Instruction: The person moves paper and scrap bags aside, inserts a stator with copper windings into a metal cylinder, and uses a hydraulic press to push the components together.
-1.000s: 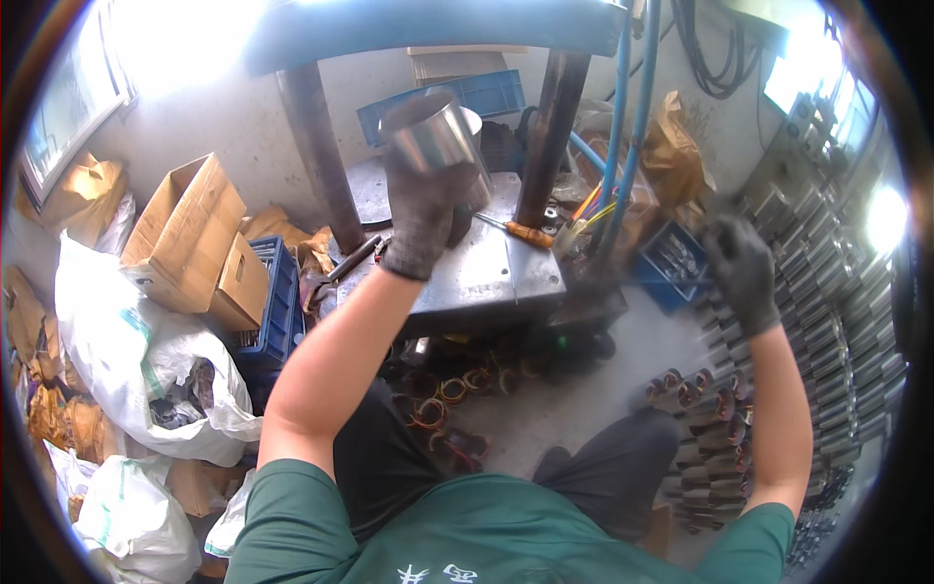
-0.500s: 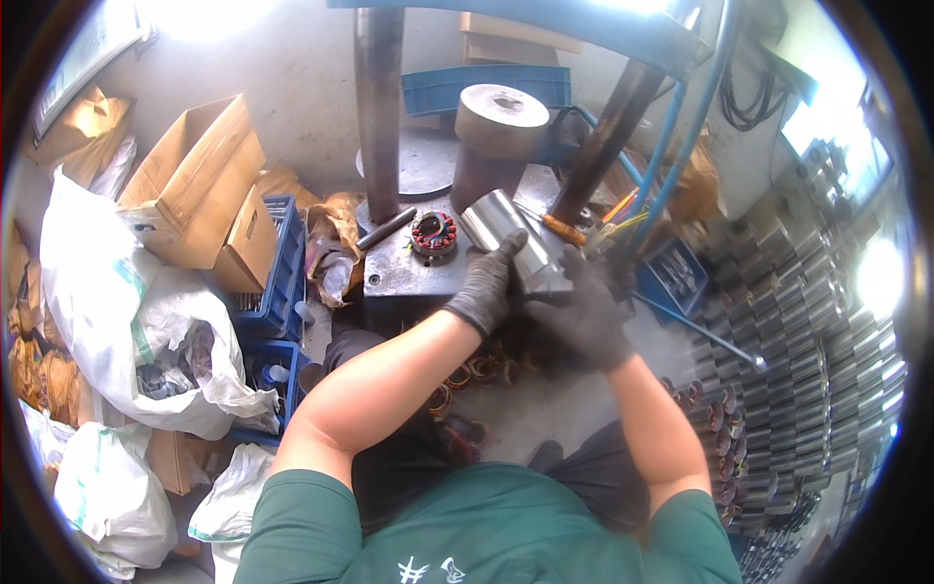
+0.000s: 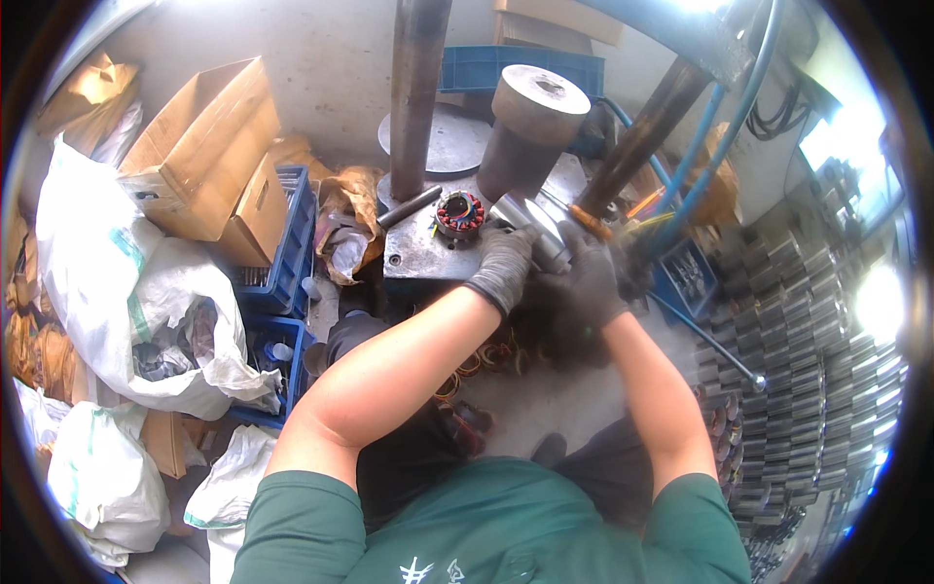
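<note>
A shiny metal cylinder (image 3: 533, 230) lies tilted between my gloved hands, over the near edge of the steel press table (image 3: 428, 265). My left hand (image 3: 508, 261) is closed round its left side. On its right, my right hand (image 3: 590, 273) wraps the lower end, partly blurred. To the left of the cylinder a motor stator (image 3: 459, 214) with red windings and coloured wires stands on the table. A dark metal rod (image 3: 410, 207) lies beside the stator. Behind the cylinder rises a thick steel block (image 3: 533, 127) with a round pale top.
Two steel posts (image 3: 418, 107) flank the table. Rows of stacked metal cylinders (image 3: 778, 370) fill the right side. At left are a cardboard box (image 3: 199, 161), blue crates (image 3: 292, 234) and white sacks (image 3: 97, 263). A blue bin (image 3: 686, 282) and a lever bar (image 3: 710, 343) sit at right.
The view has shifted, so the table and stator appear farther right. My right hand has closed in on the cylinder, which is now more covered by my hands.
</note>
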A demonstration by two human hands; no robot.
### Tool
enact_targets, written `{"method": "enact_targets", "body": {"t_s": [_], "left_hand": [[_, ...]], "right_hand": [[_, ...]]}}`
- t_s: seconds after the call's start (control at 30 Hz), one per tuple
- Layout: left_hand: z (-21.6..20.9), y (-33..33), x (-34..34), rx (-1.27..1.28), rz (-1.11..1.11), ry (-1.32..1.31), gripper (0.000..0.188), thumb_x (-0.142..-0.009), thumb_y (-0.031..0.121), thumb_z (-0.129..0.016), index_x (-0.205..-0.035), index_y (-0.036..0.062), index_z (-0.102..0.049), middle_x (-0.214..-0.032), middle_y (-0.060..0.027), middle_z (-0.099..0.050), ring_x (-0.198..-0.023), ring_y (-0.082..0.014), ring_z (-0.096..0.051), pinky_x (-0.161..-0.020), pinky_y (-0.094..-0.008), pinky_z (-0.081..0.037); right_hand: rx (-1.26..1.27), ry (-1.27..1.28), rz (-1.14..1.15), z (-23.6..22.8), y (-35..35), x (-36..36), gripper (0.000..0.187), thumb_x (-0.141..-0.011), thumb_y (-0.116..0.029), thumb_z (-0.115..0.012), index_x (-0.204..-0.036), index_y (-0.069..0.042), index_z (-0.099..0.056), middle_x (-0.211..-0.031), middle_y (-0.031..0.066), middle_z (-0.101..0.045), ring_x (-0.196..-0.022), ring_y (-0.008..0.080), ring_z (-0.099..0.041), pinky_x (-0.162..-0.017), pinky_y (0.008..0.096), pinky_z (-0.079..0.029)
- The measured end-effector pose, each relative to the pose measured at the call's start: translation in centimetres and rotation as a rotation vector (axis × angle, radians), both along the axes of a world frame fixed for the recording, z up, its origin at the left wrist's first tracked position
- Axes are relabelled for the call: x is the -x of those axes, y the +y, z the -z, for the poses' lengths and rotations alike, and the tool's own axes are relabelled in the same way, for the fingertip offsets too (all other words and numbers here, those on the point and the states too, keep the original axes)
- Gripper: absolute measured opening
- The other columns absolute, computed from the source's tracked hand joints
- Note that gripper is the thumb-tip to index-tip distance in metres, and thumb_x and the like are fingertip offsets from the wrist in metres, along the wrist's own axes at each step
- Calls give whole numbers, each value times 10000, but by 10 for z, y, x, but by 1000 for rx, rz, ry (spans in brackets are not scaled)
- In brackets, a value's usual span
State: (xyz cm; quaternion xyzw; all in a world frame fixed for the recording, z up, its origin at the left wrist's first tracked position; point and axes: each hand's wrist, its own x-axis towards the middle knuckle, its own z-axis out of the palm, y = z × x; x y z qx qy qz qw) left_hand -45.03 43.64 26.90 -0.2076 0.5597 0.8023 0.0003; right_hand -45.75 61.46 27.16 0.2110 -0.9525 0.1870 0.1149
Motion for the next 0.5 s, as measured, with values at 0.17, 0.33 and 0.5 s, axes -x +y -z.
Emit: {"method": "enact_targets", "body": {"t_s": [0.17, 0.33, 0.5], "left_hand": [[46, -6, 26, -391, 172, -119, 588, -894, 316, -816, -1367, 76, -562, -1161, -134, -678, -1043, -294, -675, -879, -460, -588], [1, 7, -2, -633, 172, -99, 576, -890, 288, -833, -1343, 63, -557, -1159, -124, -677, -1067, -288, -678, -886, -468, -597], [-23, 1, -11, -382, 9, 398, 519, -856, 244, -861, -1247, 31, -595, -1087, -106, -710, -958, -231, -712, -849, -387, -603]], "right_hand": [[108, 34, -6, 14, -1, -1, 1049, -645, -403, -939, -1507, -19, -481, -1240, 265, -629, -1162, 390, -658, -1014, 454, -535], [895, -328, -37, 15, 18, -41, 967, -728, -234, -943, -1500, 65, -443, -1359, 178, -616, -1212, 233, -619, -1045, 378, -516], [909, -306, -73, -21, -10, -74, 991, -732, -240, -942, -1506, 52, -396, -1411, 192, -571, -1272, 264, -587, -1061, 399, -506]]}}
